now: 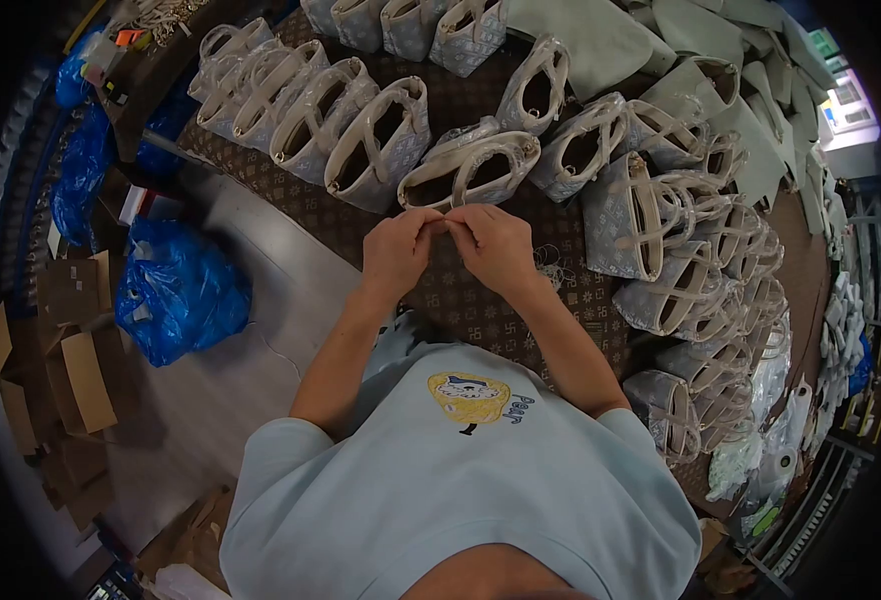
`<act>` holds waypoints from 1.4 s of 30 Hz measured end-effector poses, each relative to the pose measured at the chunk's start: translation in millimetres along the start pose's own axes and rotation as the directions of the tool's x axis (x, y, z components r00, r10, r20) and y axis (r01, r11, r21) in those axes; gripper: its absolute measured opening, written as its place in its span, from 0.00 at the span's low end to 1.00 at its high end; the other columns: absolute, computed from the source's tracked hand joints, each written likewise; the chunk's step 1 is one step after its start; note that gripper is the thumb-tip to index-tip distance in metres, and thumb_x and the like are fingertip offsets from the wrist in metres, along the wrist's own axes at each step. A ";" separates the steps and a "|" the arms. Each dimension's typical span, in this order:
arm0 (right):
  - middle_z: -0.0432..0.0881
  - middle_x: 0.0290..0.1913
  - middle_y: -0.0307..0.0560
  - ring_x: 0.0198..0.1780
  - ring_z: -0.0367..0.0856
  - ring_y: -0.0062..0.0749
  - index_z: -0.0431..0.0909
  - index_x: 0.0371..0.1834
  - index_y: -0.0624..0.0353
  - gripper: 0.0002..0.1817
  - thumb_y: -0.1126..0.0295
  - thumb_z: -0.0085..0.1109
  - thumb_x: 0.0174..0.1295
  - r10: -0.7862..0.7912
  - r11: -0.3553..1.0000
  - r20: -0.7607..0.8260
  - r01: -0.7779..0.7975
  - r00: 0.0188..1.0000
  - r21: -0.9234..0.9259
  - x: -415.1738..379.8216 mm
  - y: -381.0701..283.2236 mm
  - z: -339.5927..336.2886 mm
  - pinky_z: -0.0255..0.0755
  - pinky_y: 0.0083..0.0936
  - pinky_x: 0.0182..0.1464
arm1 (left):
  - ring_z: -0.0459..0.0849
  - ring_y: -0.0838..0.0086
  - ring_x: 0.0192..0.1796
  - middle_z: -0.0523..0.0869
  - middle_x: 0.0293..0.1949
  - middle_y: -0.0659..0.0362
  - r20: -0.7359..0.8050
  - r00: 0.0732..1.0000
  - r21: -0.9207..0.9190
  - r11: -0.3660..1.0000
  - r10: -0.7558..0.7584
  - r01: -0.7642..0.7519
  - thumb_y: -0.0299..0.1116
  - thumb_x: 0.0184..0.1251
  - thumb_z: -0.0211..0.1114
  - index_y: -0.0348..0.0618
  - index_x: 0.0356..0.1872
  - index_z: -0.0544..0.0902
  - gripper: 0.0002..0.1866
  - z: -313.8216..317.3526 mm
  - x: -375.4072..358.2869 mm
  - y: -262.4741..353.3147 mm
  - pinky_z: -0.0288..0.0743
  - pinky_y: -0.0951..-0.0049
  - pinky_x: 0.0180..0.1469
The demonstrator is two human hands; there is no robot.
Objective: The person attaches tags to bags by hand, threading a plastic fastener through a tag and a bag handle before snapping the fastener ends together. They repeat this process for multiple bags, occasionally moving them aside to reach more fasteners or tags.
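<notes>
My left hand (398, 252) and my right hand (493, 246) meet at the fingertips over the brown patterned table cover. Both are closed in a pinch, and whatever lies between the fingers is too small to make out. Just beyond them stands a pale patterned handbag (469, 172) with cream handles, its mouth facing up. A clump of loose pale thread (553, 265) lies on the cover beside my right wrist.
Rows of similar handbags (301, 120) stand at the back left, and more handbags (626, 220) crowd the right. Pale sheets of material (601, 45) are heaped at the back. A blue plastic bag (183, 290) and open cardboard boxes (81, 370) sit on the floor at left.
</notes>
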State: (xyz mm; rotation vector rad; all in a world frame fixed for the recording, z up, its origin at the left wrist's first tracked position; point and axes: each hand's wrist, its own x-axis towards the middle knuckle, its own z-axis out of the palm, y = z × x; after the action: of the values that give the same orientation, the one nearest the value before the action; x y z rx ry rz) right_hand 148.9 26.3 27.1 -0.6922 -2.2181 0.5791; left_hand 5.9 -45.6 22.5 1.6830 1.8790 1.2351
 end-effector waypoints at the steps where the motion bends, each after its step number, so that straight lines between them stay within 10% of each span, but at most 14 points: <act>1: 0.82 0.31 0.44 0.31 0.81 0.39 0.78 0.34 0.58 0.06 0.75 0.60 0.52 0.000 1.000 -0.002 0.000 1.000 -0.003 -1.5 -2.8 0.5 0.74 0.27 0.31 | 0.82 0.60 0.32 0.83 0.31 0.54 0.001 1.000 -0.001 1.000 0.003 -0.003 0.28 0.58 0.59 0.44 0.37 0.80 0.06 0.4 -0.6 -1.4 0.74 0.68 0.33; 7: 0.81 0.37 0.44 0.33 0.80 0.39 0.77 0.37 0.56 0.07 0.73 0.58 0.54 -0.098 0.995 0.061 0.099 0.993 -0.015 -8.5 -2.2 1.1 0.74 0.28 0.33 | 0.82 0.62 0.35 0.83 0.34 0.54 0.135 0.974 -0.073 0.978 -0.184 0.195 0.28 0.60 0.58 0.43 0.39 0.80 0.07 -5.0 -1.0 -10.3 0.74 0.70 0.37; 10: 0.81 0.38 0.44 0.33 0.80 0.40 0.77 0.40 0.56 0.09 0.73 0.57 0.55 -0.070 0.997 0.034 0.071 0.997 -0.041 -7.7 0.1 1.6 0.75 0.29 0.34 | 0.82 0.62 0.39 0.83 0.40 0.54 -0.104 0.994 -0.008 0.999 -0.037 0.036 0.29 0.62 0.58 0.42 0.40 0.81 0.08 -18.0 15.0 -9.6 0.75 0.69 0.39; 13: 0.81 0.40 0.43 0.34 0.79 0.41 0.78 0.41 0.56 0.09 0.73 0.56 0.57 0.185 0.977 -0.063 -0.177 0.981 0.121 -0.4 12.1 -13.0 0.74 0.31 0.38 | 0.81 0.60 0.42 0.81 0.44 0.53 -0.221 0.975 0.238 0.970 0.015 0.039 0.36 0.63 0.58 0.43 0.45 0.80 0.13 -21.1 39.8 -17.0 0.75 0.66 0.40; 16: 0.80 0.39 0.44 0.37 0.79 0.41 0.79 0.39 0.56 0.08 0.73 0.54 0.57 0.420 0.904 -0.172 -0.393 0.891 0.171 23.2 27.3 -35.3 0.73 0.34 0.39 | 0.81 0.56 0.40 0.82 0.39 0.52 0.086 0.973 0.282 0.942 -0.215 0.183 0.42 0.62 0.57 0.43 0.50 0.77 0.19 -11.4 54.8 -24.5 0.75 0.62 0.42; 19: 0.80 0.38 0.44 0.41 0.78 0.39 0.79 0.42 0.54 0.11 0.74 0.53 0.56 0.108 0.935 -0.354 -0.216 0.929 -0.282 67.1 68.3 -46.5 0.74 0.35 0.39 | 0.81 0.52 0.37 0.83 0.32 0.49 0.367 0.888 0.403 0.908 -0.278 0.117 0.44 0.62 0.54 0.41 0.53 0.75 0.22 -0.8 61.4 -25.8 0.74 0.58 0.41; 21: 0.80 0.35 0.44 0.42 0.77 0.38 0.78 0.44 0.52 0.14 0.75 0.53 0.53 -0.078 0.830 -0.160 -0.025 0.984 -0.557 85.7 104.9 -42.9 0.74 0.35 0.38 | 0.81 0.50 0.33 0.82 0.27 0.47 0.354 0.902 0.440 0.895 -0.245 0.070 0.39 0.62 0.51 0.39 0.51 0.75 0.20 8.0 49.4 -30.2 0.74 0.56 0.39; 24: 0.80 0.33 0.42 0.42 0.78 0.38 0.78 0.39 0.52 0.12 0.74 0.54 0.51 0.263 0.697 0.113 -0.108 0.958 -0.708 102.6 131.2 -36.9 0.74 0.35 0.36 | 0.81 0.50 0.32 0.82 0.27 0.46 0.242 0.902 0.424 0.875 -0.357 0.233 0.37 0.62 0.50 0.36 0.51 0.75 0.20 4.4 40.5 -23.0 0.74 0.55 0.37; 34: 0.76 0.28 0.42 0.35 0.79 0.39 0.76 0.32 0.54 0.06 0.73 0.53 0.49 0.266 0.622 0.039 -0.140 0.963 -0.770 98.7 176.2 -52.4 0.75 0.35 0.32 | 0.80 0.54 0.22 0.81 0.21 0.48 0.104 0.995 0.506 0.861 0.002 -0.055 0.34 0.62 0.51 0.32 0.52 0.72 0.20 96.8 192.4 -41.2 0.73 0.54 0.24; 37: 0.78 0.31 0.45 0.38 0.79 0.40 0.77 0.30 0.57 0.05 0.72 0.57 0.49 0.278 0.588 0.006 -0.166 0.961 -0.791 105.6 177.7 -50.6 0.75 0.34 0.33 | 0.82 0.54 0.26 0.82 0.24 0.47 0.226 0.970 0.493 0.870 -0.091 -0.034 0.37 0.63 0.51 0.35 0.51 0.73 0.19 103.2 235.7 -33.8 0.74 0.56 0.28; 42: 0.78 0.33 0.46 0.39 0.78 0.40 0.77 0.38 0.57 0.12 0.73 0.59 0.48 0.342 0.584 -0.029 -0.236 0.939 -0.777 100.3 181.2 -41.3 0.73 0.37 0.38 | 0.82 0.55 0.37 0.83 0.33 0.50 -0.013 0.997 0.353 0.933 0.078 -0.069 0.39 0.64 0.55 0.41 0.46 0.77 0.16 68.7 211.7 -7.4 0.75 0.60 0.39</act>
State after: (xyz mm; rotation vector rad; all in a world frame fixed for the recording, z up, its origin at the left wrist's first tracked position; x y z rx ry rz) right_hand 175.2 233.8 -1.7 -1.5224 -2.4568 -0.2676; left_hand -0.8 176.3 40.0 1.9379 2.1748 0.9924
